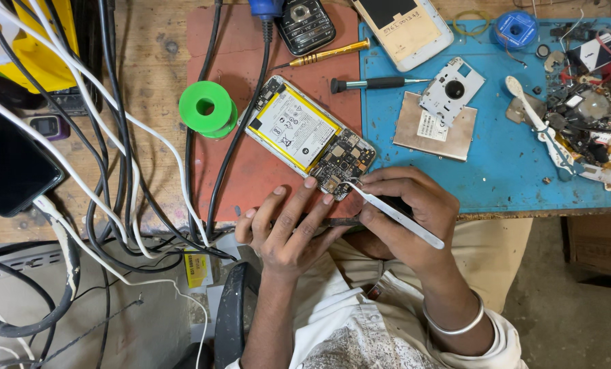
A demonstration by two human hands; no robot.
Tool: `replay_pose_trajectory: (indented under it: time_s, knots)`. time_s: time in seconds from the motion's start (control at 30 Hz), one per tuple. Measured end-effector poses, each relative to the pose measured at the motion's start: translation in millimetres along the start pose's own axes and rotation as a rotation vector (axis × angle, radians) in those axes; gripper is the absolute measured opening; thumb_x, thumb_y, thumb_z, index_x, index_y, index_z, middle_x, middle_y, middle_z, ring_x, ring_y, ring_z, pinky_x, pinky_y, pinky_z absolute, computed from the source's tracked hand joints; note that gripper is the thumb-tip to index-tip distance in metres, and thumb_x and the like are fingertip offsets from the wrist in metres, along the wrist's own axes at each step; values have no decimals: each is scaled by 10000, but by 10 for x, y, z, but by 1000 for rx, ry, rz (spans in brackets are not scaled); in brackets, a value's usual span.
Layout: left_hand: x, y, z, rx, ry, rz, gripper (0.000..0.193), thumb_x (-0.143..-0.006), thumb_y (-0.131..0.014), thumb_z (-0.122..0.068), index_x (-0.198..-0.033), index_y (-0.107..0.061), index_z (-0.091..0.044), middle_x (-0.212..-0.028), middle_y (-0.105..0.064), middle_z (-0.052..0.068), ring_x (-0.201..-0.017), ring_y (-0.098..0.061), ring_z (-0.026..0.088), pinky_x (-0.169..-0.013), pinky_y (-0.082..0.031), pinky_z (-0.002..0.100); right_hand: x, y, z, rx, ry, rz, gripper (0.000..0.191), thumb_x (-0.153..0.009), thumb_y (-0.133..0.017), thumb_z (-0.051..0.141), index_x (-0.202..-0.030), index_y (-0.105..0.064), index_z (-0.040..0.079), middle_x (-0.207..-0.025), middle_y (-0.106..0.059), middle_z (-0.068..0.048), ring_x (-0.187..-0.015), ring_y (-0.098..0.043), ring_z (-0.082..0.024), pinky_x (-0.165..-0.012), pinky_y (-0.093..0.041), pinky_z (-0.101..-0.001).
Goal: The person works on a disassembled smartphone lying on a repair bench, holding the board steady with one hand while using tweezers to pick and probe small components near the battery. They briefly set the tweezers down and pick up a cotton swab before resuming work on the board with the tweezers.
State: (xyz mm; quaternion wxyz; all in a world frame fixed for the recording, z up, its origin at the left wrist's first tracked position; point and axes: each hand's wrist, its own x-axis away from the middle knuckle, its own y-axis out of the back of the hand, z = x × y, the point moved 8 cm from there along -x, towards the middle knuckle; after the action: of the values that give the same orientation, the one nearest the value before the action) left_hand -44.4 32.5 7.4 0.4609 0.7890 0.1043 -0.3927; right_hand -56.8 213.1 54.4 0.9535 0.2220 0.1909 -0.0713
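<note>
Bright, even light from above — shadows soft and short under the hands. Mild glare on the tweezers [398,217] and the battery [293,128]. Focus sharp mid-frame — edges bend slightly, wide-lens distortion.

A white rectangular label with a yellow border [293,130] covers the battery of the opened phone on the red mat. A small white label [429,126] sits on the metal plate on the blue mat, and a tan rectangular label [409,32] lies on the white phone back at the top. A dark, unlit phone screen [8,164] rests at the left counter edge, and a small yellow tag [197,268] hangs among the cables below.
</note>
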Motion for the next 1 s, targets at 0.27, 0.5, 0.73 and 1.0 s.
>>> replay_pose_trajectory:
  time_s: [0.27, 0.5, 0.73, 1.0]
  knots:
    - [14, -9, 1, -4, 1, 12, 444, -885, -776, -636, -1204, -746, -329, -1325, -694, -92, -1212, -555, 160, -1089, -245, 381, -4, 31, 11, 25, 5, -26, 244, -811, -802, -10, -1035, -704, -10, -1113, -731, -145, -975, -734, -203, -853, -596, -303]
    - [15, -5, 4, -2, -2, 6, 446, -879, -772, -639, -1198, -752, -328, -1322, -695, -94, -1206, -559, 162, -1086, -250, 381, -8, 47, -7, 45, -14, -54, 244, -811, -798, -15, -1035, -700, -8, -1119, -734, -142, -989, -735, -209, -866, -595, -306]
    - [4, -1, 1, -2, -4, 2, 436, -886, -783, -628, -1197, -754, -325, -1326, -695, -91, -1209, -561, 166, -1087, -251, 378, 3, 30, 6, 41, 10, -42, 252, -802, -802, -21, -1033, -701, -6, -1110, -730, -140, -981, -733, -205, -860, -593, -305]
    - [8, 6, -4, 4, 1, 10, 435, -886, -781, -622, -1207, -752, -329, -1334, -689, -88, -1219, -556, 166, -1088, -251, 384, 3, 26, 0, 55, 4, -46, 237, -812, -788, -20, -1029, -695, -8, -1111, -729, -146, -979, -736, -208, -857, -593, -306]
